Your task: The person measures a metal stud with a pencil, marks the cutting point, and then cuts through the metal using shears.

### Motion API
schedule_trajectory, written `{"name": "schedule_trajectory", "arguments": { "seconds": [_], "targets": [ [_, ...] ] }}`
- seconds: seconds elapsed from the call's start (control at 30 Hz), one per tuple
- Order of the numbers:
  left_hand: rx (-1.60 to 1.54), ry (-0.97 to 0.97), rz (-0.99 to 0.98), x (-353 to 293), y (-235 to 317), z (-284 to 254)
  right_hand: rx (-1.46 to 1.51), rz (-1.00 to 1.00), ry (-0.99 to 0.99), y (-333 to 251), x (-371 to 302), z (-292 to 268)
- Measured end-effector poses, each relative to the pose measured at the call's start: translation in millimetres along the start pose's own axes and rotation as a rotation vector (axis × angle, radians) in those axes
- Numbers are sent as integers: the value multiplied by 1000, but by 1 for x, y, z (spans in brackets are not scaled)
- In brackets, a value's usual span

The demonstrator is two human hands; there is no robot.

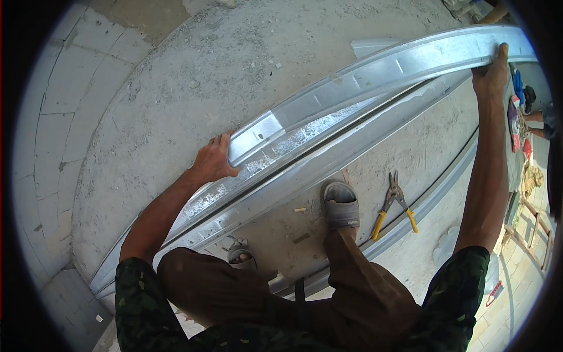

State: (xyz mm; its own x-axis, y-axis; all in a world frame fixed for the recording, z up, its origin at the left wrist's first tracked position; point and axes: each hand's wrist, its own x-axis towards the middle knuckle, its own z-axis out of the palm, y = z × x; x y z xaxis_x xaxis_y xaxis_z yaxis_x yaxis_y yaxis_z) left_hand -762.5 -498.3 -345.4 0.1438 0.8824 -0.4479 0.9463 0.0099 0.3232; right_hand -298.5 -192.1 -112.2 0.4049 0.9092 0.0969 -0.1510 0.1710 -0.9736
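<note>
My left hand (212,158) is closed around the near left end of a shiny metal channel (363,79), beside a brighter section at that end. Far to the right, my right hand (491,76) grips the same channel's lower edge, its thumb up over the face. The channel slants from lower left to upper right, appearing above other long metal profiles (328,167) that lie on the floor. Tin snips (394,202) with yellow handles rest on the concrete between my right foot and right arm, jaws pointing away and handles spread.
My sandaled feet (341,205) stand beside the floor profiles. Another long grey profile (431,196) runs behind the snips. A block wall (64,111) curves along the left. At the right edge are another person's legs (536,123) and assorted items; grit covers the concrete (234,64).
</note>
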Motion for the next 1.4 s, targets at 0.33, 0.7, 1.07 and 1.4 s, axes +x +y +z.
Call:
{"name": "schedule_trajectory", "arguments": {
  "seconds": [0.33,0.7,1.07,1.4],
  "targets": [
    [77,77,11,-10,-8,4,-376,131,-202,93,-117,12],
    [130,109,-10,-22,-4,-24,-306,105,-150,61,-131,29],
    [102,111,-8,-21,-12,-42,-258,34,-110,72,-108,52],
    [89,91,-69,-3,-18,-35,-320,6,-92,92,-107,56]
  ]
}}
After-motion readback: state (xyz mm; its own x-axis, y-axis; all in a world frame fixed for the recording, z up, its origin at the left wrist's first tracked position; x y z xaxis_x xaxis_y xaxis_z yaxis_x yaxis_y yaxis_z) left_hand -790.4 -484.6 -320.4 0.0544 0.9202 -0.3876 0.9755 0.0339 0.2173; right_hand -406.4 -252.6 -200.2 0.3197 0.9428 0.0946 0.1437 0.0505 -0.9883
